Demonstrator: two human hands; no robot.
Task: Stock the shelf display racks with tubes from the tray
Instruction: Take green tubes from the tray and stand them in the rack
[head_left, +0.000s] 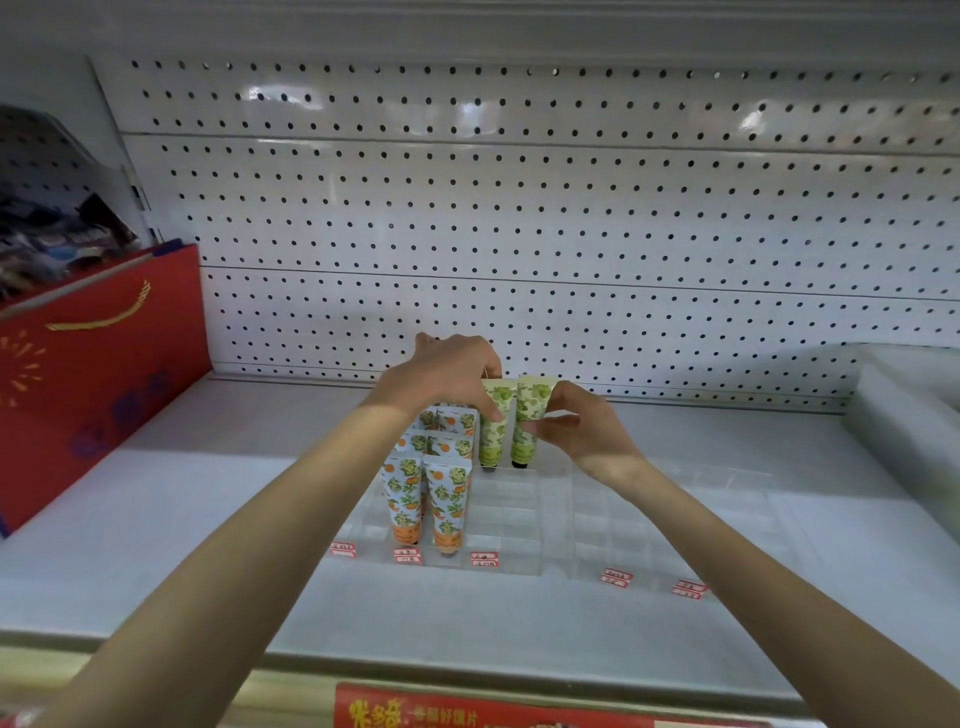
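Two green-patterned tubes stand cap-down at the back of a clear display rack (511, 519) on the shelf. My left hand (447, 371) holds the top of the left green tube (491, 436) from above. My right hand (576, 423) pinches the right green tube (525, 436) at its middle. Several orange-patterned tubes (447, 499) fill the rack's left columns, in front of and below my left hand. A second clear rack (649, 525) sits to the right, holding no tubes. The tray is not in view.
A red gift bag (98, 374) stands at the shelf's left. A white box (914, 415) sits at the right edge. White pegboard (519, 208) backs the shelf. Red price labels (483, 560) line the racks' fronts. A red sign (467, 709) hangs on the shelf's front lip.
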